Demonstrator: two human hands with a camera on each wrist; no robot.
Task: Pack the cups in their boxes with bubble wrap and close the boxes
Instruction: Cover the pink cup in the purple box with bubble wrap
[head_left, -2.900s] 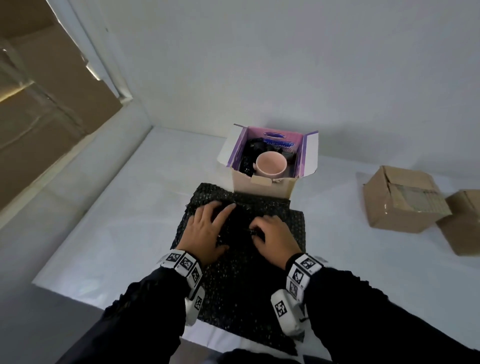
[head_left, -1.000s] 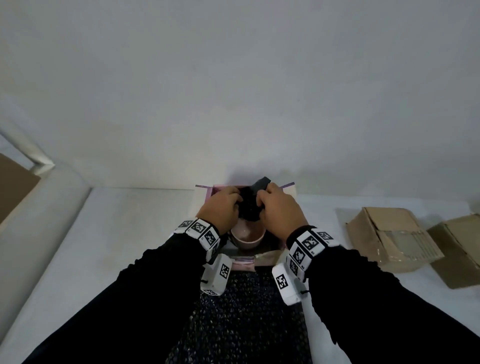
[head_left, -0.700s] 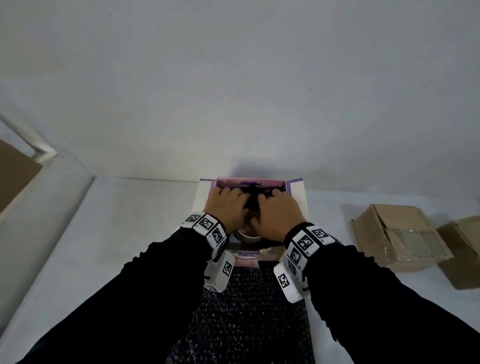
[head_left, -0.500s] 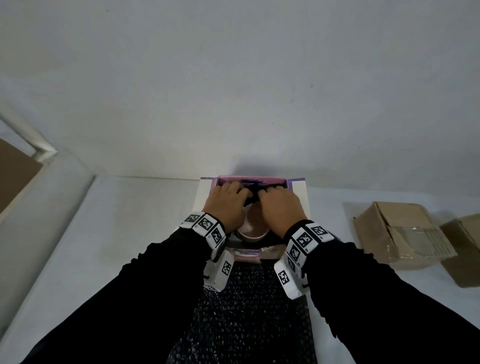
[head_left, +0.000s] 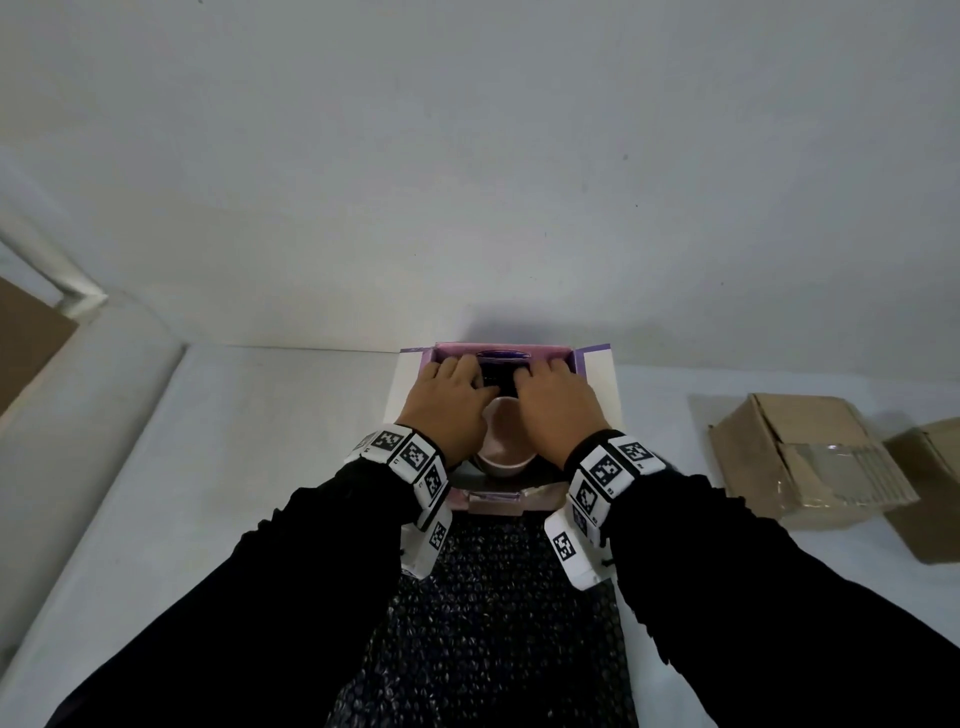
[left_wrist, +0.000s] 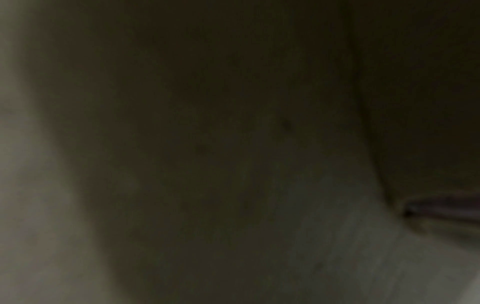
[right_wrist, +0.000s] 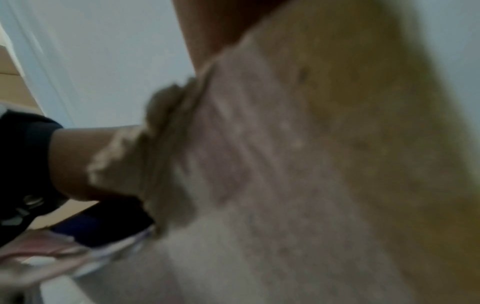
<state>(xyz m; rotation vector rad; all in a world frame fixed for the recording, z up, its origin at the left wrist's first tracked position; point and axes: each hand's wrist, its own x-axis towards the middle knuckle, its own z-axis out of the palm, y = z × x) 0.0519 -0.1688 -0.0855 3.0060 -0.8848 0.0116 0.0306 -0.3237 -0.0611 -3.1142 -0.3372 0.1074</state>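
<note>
An open pink and purple box (head_left: 601, 387) stands on the white table, with a pink cup (head_left: 506, 448) upright in its near half. Behind the cup, a wad of black bubble wrap (head_left: 496, 378) fills the back of the box. My left hand (head_left: 449, 397) and right hand (head_left: 553, 402) reach over the cup, and their fingers lie side by side pressing on the wad. The fingertips are partly hidden inside the box. The left wrist view is dark. In the blurred right wrist view, a box wall (right_wrist: 285, 164) fills most of the frame.
A large sheet of black bubble wrap (head_left: 493, 623) lies flat on the table between my forearms, in front of the box. Two brown cardboard boxes (head_left: 805, 457) (head_left: 930, 483) sit at the right. The wall rises right behind the pink box.
My hands left the flat sheet, carried a wad of black wrap over the box, and pushed it down behind the cup. They now sit lower and slightly apart.
</note>
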